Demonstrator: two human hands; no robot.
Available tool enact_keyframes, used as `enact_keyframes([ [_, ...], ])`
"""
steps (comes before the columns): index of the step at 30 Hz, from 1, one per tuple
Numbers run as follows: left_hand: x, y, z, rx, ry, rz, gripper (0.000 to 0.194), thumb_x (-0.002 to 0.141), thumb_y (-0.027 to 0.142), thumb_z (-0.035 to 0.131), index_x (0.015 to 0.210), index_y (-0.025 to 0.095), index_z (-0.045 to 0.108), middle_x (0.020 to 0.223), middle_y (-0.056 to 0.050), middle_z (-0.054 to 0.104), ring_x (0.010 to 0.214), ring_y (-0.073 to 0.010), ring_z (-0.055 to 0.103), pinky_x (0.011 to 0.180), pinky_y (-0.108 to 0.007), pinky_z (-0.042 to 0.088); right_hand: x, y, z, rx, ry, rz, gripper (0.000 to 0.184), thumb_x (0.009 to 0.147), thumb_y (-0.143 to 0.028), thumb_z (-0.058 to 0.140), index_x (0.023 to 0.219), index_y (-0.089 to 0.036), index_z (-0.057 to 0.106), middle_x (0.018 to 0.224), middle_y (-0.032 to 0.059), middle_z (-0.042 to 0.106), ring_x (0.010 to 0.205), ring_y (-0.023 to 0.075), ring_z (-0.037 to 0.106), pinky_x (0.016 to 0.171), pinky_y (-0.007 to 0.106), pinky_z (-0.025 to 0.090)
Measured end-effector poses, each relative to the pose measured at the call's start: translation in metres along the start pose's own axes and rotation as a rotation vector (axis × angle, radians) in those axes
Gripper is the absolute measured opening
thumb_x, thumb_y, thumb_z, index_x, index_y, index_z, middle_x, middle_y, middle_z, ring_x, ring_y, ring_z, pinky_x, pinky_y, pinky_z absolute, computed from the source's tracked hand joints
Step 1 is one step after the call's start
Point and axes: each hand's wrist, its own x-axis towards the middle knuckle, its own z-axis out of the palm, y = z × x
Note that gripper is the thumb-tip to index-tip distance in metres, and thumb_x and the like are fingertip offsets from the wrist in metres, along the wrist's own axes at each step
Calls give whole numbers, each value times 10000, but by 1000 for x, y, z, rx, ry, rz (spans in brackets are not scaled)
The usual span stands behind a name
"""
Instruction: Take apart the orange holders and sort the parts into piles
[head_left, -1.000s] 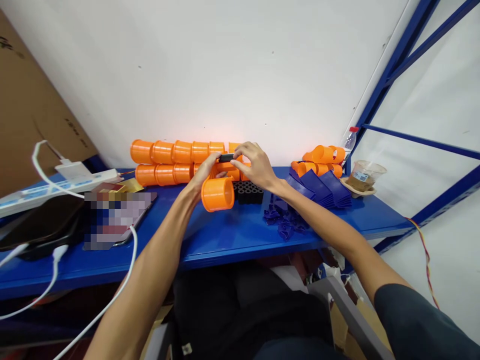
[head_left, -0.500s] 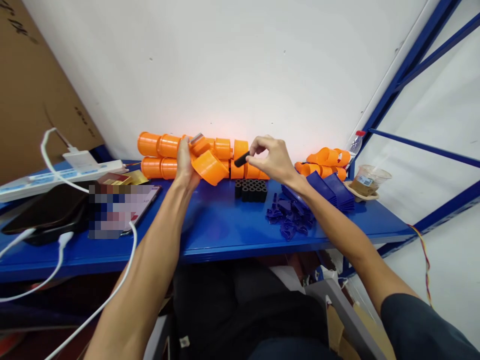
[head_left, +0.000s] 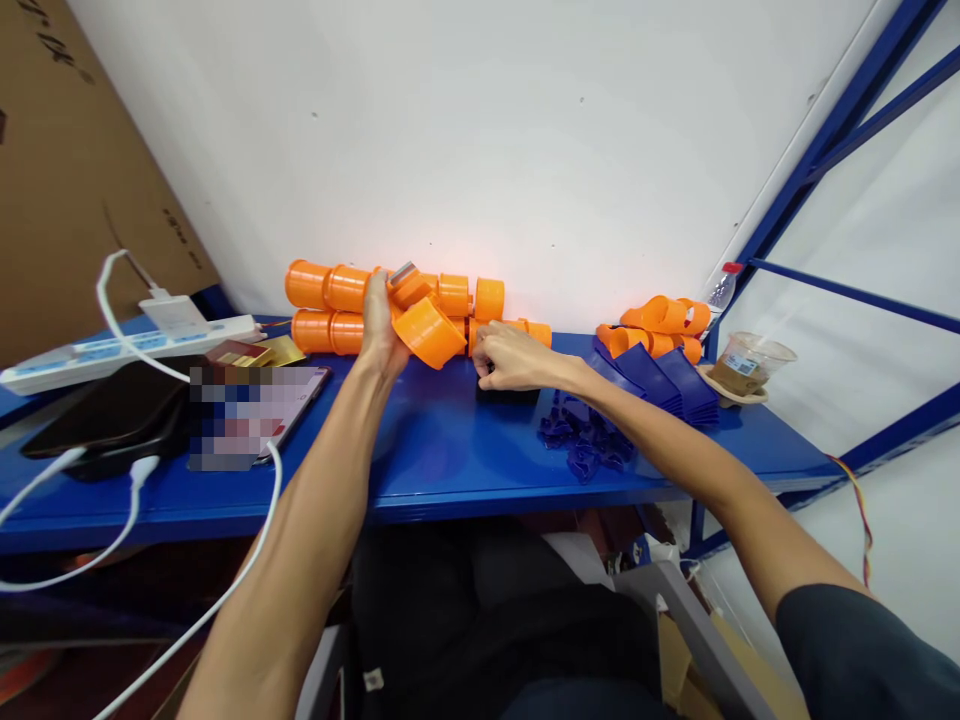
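My left hand (head_left: 381, 335) is wrapped round an orange plastic part (head_left: 429, 333) with a round, cup-like end, raised above the table's far side. A flat grey strip (head_left: 402, 273) shows at the part's upper end. My right hand (head_left: 514, 358) is lowered over a block of black tubes (head_left: 514, 396) and hides most of it. Its fingers are curled and pinched at the block's left side; whatever is between them is hidden. Behind both hands lie two stacked rows of orange cup-shaped parts (head_left: 307, 285) along the wall.
On the blue table (head_left: 450, 470), small dark-blue pieces (head_left: 585, 435) and blue plates (head_left: 652, 383) lie right, before more orange parts (head_left: 660, 315). A drink cup (head_left: 750, 362) and bottle (head_left: 722, 290) stand beyond. Phones (head_left: 112, 405), cables and a power strip (head_left: 135, 350) occupy the left.
My right hand has drawn a black tube away from the orange part and come down onto the black block. My left hand has tilted the orange part, its grey strip now showing.
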Motion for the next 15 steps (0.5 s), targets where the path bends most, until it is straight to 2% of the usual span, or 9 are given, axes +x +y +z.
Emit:
enact_keyframes([
  [9, -2, 0, 1, 4, -5, -9, 226, 977, 352, 622, 817, 229, 519, 704, 34, 599, 609, -120, 587, 648, -222, 543, 4, 3, 9, -16, -27, 35, 36, 809, -134, 732, 784, -160, 729, 968, 80, 668, 884, 201, 549, 745, 330, 365],
  [15, -3, 1, 1, -14, -20, -42, 211, 1016, 317, 548, 830, 219, 536, 690, 23, 607, 613, -125, 579, 677, -236, 556, 3, 5, 11, -12, -27, 38, 36, 809, -135, 727, 787, -162, 737, 958, 88, 687, 870, 202, 556, 743, 341, 372],
])
